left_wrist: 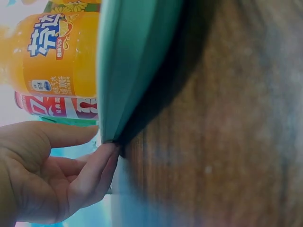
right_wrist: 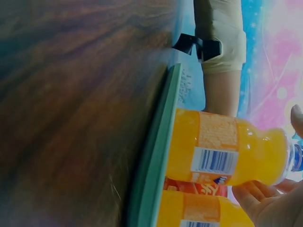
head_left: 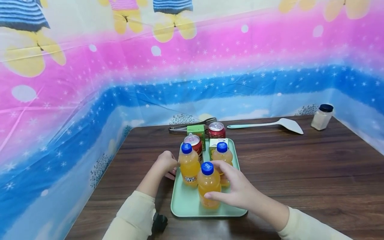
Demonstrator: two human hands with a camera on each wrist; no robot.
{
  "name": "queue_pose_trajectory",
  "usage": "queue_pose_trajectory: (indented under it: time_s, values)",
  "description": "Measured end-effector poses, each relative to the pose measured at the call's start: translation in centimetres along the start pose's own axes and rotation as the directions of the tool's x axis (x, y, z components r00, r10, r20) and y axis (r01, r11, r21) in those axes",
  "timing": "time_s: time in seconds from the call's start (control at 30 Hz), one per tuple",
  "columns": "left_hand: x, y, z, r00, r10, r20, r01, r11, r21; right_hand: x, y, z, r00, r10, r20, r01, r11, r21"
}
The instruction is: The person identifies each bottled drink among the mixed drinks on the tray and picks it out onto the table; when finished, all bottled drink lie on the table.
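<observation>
A pale green tray (head_left: pixel 186 206) lies on the table with three bottles of orange soda with blue caps standing on it. My left hand (left_wrist: pixel 61 165) pinches the tray's left rim, thumb above and fingertips at its underside. Around the front soda bottle (head_left: pixel 209 186), my right hand (head_left: pixel 237 186) is spread, the thumb in front and the index finger behind the cap. In the right wrist view its thumb stands apart from that bottle (right_wrist: pixel 222 151). Another soda bottle (head_left: pixel 189 166) is at the left, and a third bottle (head_left: pixel 222 156) stands behind the right hand.
Toward the tray's far end are a red can (head_left: pixel 195 143), a second red can (head_left: pixel 217 130), a green carton (head_left: pixel 195 129) and a white-topped carton (head_left: pixel 216 143). Behind lie metal tongs (head_left: pixel 180 129) and a white spatula (head_left: pixel 289 125). A black-lidded jar (head_left: pixel 322 118) stands far right.
</observation>
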State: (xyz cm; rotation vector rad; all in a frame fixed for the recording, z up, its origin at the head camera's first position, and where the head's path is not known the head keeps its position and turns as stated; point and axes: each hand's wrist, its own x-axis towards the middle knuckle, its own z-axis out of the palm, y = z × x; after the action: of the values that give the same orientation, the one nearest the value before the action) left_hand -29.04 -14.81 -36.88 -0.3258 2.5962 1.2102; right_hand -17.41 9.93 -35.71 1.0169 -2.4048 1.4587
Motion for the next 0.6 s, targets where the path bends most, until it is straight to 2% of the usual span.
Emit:
queue_pose_trajectory:
  time_s: [0.3, 0.6]
  values:
    - [0.30, -0.20, 0.14, 1.000, 0.002, 0.005, -0.002, 1.000, 0.021, 0.22, 0.03, 0.52, 0.999, 0.048, 0.001, -0.048, 0.999, 0.018]
    - [0.11, -0.23, 0.13, 1.000, 0.017, 0.012, -0.018, 0.999, 0.027, 0.28, 0.16, 0.68, 0.999, 0.053, 0.007, -0.053, 0.998, 0.045]
